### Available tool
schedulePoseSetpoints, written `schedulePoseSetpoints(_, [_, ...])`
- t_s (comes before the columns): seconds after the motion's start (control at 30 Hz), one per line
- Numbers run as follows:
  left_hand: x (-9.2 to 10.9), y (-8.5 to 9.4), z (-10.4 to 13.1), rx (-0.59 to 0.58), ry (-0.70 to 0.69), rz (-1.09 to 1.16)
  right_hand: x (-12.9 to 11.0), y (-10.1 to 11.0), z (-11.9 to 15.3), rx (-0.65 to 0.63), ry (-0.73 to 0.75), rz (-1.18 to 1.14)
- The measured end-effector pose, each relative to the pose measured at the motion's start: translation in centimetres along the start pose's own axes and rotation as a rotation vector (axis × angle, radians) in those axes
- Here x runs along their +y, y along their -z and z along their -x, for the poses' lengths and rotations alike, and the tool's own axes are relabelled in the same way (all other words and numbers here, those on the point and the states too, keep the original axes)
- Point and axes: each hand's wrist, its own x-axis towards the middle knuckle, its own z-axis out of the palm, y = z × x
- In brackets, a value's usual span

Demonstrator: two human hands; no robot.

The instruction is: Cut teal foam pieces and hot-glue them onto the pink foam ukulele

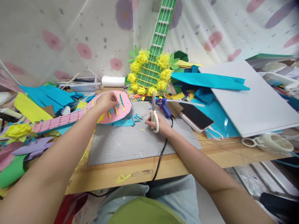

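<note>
My left hand [107, 101] is over the body of a pink paper guitar [126, 104], its fingertips pinched together near the yellow and blue strips on it. What those fingers hold, if anything, is too small to make out. Cream-handled scissors [154, 119] are in my right hand [163, 125], blades pointing up and away from me above the grey cutting mat [121, 146]. Blue paper scraps [127, 122] lie beside the pink guitar. Just beyond the scissors rests a blue glue gun [164, 107].
A green paper guitar with yellow flowers [149, 73] stands against the curtain. To the right are a phone [197, 115], a white board [252, 102] and a tape roll [279, 143]. The glue gun's black cord [161, 158] crosses the mat and table edge. Coloured paper [32, 107] is piled left.
</note>
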Motion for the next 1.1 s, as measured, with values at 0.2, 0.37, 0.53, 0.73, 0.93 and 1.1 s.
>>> schedulePoseSetpoints(0.2, [0.4,0.3,0.8,0.006,-0.095,-0.317,-0.4,0.0,0.2,-0.041,-0.003,-0.016])
schedulePoseSetpoints(0.37, [0.0,1.1,0.7,0.029,-0.087,-0.343,-0.3,0.0,0.2,-0.04,-0.013,-0.019])
schedulePoseSetpoints(0.53, [0.6,2.5,1.0,0.006,-0.011,-0.451,-0.5,-0.1,0.2,-0.039,-0.018,-0.035])
schedulePoseSetpoints(0.73, [0.3,3.7,1.7,-0.082,0.059,-0.576,-0.7,0.0,0.3,-0.041,-0.027,-0.027])
schedulePoseSetpoints(0.93, [-1.0,3.5,1.8,-0.243,-0.086,-0.479,-0.4,0.0,0.1,-0.037,-0.033,-0.042])
schedulePoseSetpoints(1.1, [-0.6,3.0,2.0,-0.266,-0.085,-0.528,-0.3,-0.1,0.1,-0.027,-0.039,-0.064])
